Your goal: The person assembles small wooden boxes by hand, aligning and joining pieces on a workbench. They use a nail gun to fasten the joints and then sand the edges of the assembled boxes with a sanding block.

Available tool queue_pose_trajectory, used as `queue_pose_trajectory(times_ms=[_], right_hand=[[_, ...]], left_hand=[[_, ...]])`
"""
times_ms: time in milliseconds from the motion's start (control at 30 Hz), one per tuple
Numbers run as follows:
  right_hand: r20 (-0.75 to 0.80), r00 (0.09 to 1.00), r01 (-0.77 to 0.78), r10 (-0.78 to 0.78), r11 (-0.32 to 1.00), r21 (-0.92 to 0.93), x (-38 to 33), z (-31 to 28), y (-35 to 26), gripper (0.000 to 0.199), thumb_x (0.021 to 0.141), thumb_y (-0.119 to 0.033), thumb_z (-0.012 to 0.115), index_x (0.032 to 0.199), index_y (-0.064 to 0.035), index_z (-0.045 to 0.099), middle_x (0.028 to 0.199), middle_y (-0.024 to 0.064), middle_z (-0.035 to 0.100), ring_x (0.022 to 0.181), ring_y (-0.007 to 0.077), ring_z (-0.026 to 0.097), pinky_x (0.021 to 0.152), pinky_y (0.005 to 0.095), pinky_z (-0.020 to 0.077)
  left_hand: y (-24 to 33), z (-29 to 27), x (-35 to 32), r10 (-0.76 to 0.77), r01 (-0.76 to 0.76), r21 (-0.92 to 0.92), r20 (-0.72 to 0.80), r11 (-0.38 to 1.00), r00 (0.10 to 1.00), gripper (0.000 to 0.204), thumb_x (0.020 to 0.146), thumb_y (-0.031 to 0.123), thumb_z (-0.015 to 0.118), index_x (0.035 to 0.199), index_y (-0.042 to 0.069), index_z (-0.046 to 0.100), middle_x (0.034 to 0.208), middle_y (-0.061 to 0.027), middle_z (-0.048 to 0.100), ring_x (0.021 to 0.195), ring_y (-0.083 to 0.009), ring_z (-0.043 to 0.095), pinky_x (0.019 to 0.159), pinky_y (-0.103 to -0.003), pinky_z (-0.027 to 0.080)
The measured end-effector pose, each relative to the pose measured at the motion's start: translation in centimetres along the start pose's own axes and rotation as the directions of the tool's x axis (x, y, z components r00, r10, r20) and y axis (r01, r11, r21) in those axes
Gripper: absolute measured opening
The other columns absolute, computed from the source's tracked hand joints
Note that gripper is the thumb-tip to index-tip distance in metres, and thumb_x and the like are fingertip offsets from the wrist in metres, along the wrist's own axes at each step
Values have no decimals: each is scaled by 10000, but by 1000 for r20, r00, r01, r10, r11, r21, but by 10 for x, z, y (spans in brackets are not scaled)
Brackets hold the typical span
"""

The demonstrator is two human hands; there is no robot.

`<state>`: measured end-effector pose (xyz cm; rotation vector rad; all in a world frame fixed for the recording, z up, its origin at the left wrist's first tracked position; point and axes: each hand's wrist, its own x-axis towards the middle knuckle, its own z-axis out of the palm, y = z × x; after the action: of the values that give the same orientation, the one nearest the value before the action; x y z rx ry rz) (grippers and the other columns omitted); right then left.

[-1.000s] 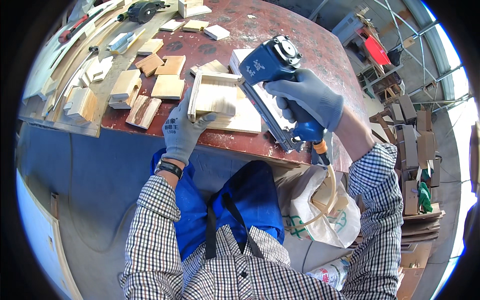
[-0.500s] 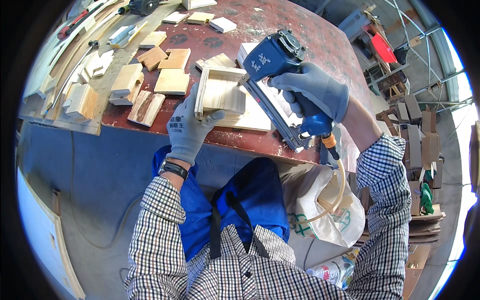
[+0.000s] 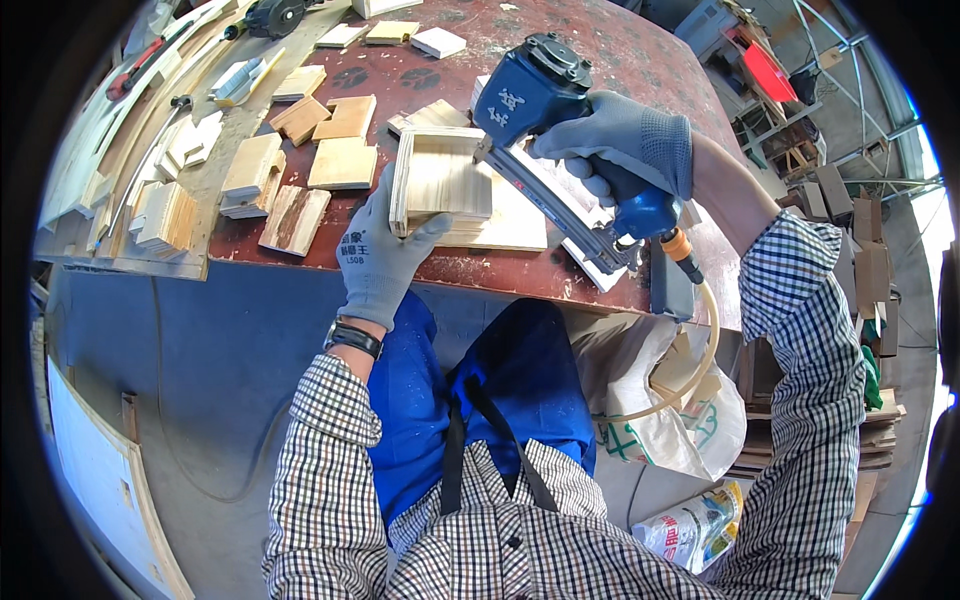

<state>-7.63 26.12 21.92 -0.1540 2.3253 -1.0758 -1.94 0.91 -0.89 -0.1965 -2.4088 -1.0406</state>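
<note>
My gloved left hand (image 3: 385,250) grips the left side of a small wooden box (image 3: 450,180), its thumb at the near edge. The box shows pale sides and a recessed panel. In my gloved right hand (image 3: 615,145) is a blue pneumatic nail gun (image 3: 535,90), the fingers wrapped round its handle. The gun's nose meets the box's far right corner; whether it touches I cannot tell. Its magazine slants down toward me, and an air hose (image 3: 708,340) hangs from the handle's end. Beneath the box lies a pale flat board (image 3: 518,225).
Several wooden pieces (image 3: 343,163) lie on the red worktable (image 3: 600,40) left of the box. A plank bench (image 3: 100,245) with tools adjoins at left. A white sack (image 3: 720,430) stands below the table's right front edge, near a printed bag (image 3: 690,530). Cardboard boxes (image 3: 870,250) stack at right.
The nail gun and my right hand have shifted slightly up, with the gun's magazine tilted a little more to the right. My left hand still holds the box in nearly the same place.
</note>
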Motion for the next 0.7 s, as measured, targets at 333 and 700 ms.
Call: queue_pose_trajectory(times_ms=[333, 700], right_hand=[[-80, 994, -77, 76, 997, -9, -1, 6, -3, 255, 895, -273, 788, 878, -26, 722, 621, 46, 626, 474, 123, 620, 441, 284, 548], [-12, 1000, -6, 6, 1000, -9, 1, 21, -5, 236, 902, -245, 759, 876, -17, 702, 649, 45, 623, 473, 127, 616, 406, 271, 511]], left_hand=[[0, -1, -3, -19, 18, 25, 16, 1000, 1000, 949, 876, 691, 761, 1528, 44, 525, 1236, -144, 738, 1124, -330, 728, 892, -420, 619], [1, -5, 0, -19, 19, 14, -19, 1000, 1000, 958, 867, 717, 749, 1531, 62, 529, 1211, -123, 741, 1101, -322, 728, 892, -425, 612]])
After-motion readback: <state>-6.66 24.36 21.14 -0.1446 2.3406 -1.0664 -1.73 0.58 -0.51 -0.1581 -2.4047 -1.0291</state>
